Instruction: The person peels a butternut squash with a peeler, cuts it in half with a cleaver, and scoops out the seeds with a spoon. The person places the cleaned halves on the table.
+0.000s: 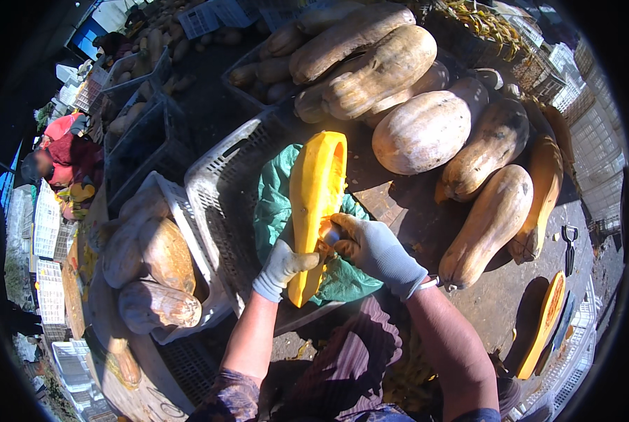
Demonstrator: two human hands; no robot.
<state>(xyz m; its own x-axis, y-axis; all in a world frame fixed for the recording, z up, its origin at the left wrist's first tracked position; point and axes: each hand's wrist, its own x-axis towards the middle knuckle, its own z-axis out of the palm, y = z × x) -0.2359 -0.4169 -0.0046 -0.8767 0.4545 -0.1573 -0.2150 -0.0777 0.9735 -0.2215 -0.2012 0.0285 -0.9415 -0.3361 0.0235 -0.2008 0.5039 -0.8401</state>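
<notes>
A peeled, halved orange squash point(311, 195) stands upright over a green plastic sheet point(277, 184) on a plastic crate point(203, 184). My gloved left hand point(285, 266) grips its lower end, thumb across the front. My gloved right hand point(372, 250) is closed on a metal scraping tool point(329, 232), whose rounded end is at the hollowed side of the squash; its exact shape is hard to make out. Loose flesh hangs from the cut edge.
Several unpeeled squashes point(422, 132) lie beyond and to the right. A peeler point(570, 248) and a squash half point(549, 322) lie at the right, beside a dark blade point(565, 319). A white crate point(174, 195) of squashes stands left. A person in red point(66, 153) is at the far left.
</notes>
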